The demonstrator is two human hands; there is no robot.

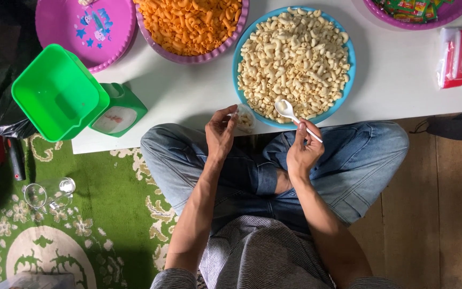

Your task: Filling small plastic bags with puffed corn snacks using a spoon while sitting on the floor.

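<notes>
The left hand (220, 134) pinches a small clear bag (244, 120) at the near rim of the blue bowl (240, 53) of pale macaroni (292, 53). The right hand (303, 147) pinches a white spoon (290, 112), its bowl over the macaroni.

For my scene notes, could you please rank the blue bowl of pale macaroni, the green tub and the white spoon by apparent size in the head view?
1. blue bowl
2. green tub, possibly enlarged by nearness
3. white spoon

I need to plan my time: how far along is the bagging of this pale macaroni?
Done: some macaroni already sits in the small bag held by the left hand. In hand: the right hand holds a white spoon at the blue bowl. Left: the bowl looks nearly full.
</notes>
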